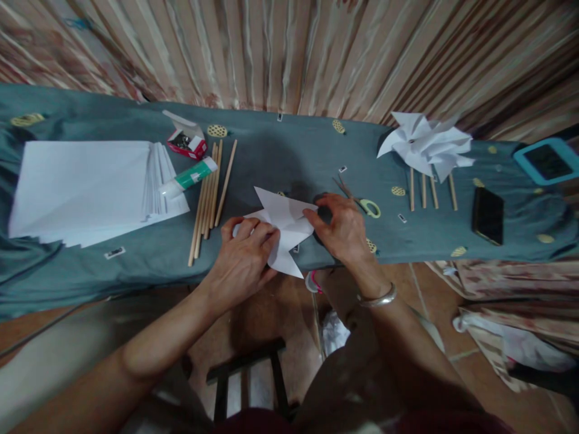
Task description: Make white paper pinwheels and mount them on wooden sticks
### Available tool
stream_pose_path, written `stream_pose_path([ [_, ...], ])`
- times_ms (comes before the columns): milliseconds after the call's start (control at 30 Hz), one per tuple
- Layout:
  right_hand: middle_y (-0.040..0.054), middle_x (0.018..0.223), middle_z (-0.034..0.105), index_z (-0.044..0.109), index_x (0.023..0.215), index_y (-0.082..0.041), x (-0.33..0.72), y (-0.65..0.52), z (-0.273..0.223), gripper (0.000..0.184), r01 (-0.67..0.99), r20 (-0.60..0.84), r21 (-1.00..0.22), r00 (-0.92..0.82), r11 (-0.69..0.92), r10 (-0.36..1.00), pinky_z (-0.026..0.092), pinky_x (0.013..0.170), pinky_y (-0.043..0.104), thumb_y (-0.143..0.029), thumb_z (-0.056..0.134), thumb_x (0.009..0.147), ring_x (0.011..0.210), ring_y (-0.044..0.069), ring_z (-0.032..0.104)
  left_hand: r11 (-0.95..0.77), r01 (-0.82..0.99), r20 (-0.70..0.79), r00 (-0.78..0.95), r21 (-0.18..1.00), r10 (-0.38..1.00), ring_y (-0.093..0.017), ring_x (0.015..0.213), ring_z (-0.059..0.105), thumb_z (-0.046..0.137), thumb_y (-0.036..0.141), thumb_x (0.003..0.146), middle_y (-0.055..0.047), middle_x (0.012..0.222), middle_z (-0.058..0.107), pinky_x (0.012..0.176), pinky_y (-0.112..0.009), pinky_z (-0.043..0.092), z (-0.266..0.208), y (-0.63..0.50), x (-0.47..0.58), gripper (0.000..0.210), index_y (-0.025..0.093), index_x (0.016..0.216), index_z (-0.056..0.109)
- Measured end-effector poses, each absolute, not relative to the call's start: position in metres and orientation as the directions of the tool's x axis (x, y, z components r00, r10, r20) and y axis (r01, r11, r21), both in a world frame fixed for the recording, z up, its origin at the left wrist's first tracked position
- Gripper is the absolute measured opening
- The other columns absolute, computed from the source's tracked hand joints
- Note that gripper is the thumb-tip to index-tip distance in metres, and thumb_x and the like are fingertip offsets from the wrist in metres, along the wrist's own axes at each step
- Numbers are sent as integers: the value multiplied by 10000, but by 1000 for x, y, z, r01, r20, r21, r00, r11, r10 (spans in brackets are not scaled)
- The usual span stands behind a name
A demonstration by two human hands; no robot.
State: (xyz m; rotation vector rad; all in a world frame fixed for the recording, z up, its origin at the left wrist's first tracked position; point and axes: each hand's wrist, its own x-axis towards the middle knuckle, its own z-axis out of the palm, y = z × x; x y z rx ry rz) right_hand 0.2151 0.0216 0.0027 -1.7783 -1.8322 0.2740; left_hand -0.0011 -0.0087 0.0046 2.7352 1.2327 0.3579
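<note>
A white paper pinwheel [289,220] with pointed corners is held just above the front edge of the cloth-covered table. My left hand [248,247] grips its left side, fingers curled over the paper near the middle. On the right, my right hand [339,226] pinches a corner between thumb and fingers; a silver bangle circles that wrist. Scissors [370,208] with a yellow-green handle lie just beyond my right hand. Several wooden sticks [208,196] rest left of the paper, with a green and white glue tube [190,176] lying against them.
A stack of white paper [81,187] covers the table's left part, near a red box [187,143] of small metal pieces. Finished pinwheels [423,141] on sticks lie at right, beside a black phone [488,216] and a blue-framed device [548,161]. A stool [246,361] stands below.
</note>
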Motion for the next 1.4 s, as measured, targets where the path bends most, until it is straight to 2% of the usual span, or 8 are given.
stream_pose_path([
  [167,116,1225,667,665,833,-197,205,25,-4,53,794,267,-595,47,126,962,465,1016,481,-193,678,782,1146,282,609,-660,721,167,639,212,751,-345,1130,494,633,299,824,-119,1187,633,992,-532,318,3,-8,0,400,159,1197,598],
  [433,67,1163,699,611,752,-226,190,21,5,89,664,286,-730,84,160,954,484,970,448,-151,656,732,1082,246,634,-664,719,191,636,208,748,-331,1117,502,633,315,832,-117,1169,646,993,-526,316,0,-9,0,388,136,1176,603],
  [667,55,1093,719,564,724,-217,184,22,-1,105,537,226,-829,68,155,972,529,828,351,-128,620,714,888,176,676,-664,717,202,632,214,748,-332,1101,509,623,298,834,-122,1165,652,982,-530,331,1,-9,0,367,134,1162,617],
  [767,27,1008,734,584,752,-225,185,20,-1,102,584,268,-783,4,216,963,534,823,346,-125,602,758,866,174,666,-663,715,194,634,220,748,-332,1103,511,614,288,836,-122,1159,650,985,-532,333,1,-9,0,354,144,1159,621],
  [867,27,963,730,625,815,-230,186,15,-1,127,659,353,-657,-162,367,921,520,892,375,-116,570,830,944,201,651,-657,722,188,630,218,754,-329,1112,511,595,296,845,-113,1152,648,995,-526,327,2,-9,0,352,161,1169,617],
  [1067,66,1076,719,692,915,-202,186,9,-6,193,731,354,-442,-390,519,850,508,927,391,-145,509,935,1000,229,612,-653,731,179,628,200,758,-327,1107,517,544,326,868,-103,1149,651,986,-517,329,2,-9,1,340,184,1171,606],
  [1200,86,1092,720,719,930,-178,186,8,-6,207,739,331,-392,-443,548,833,518,914,398,-146,514,935,997,243,601,-667,722,201,636,183,745,-333,1105,516,546,337,867,-116,1153,651,980,-527,328,1,-9,1,364,166,1184,600],
  [1400,72,1102,721,735,929,-191,184,7,-6,234,744,302,-410,-435,528,848,512,929,403,-138,507,937,1002,236,602,-655,730,162,635,194,755,-332,1121,516,551,326,859,-100,1153,646,987,-511,315,3,-9,1,363,184,1189,599],
])
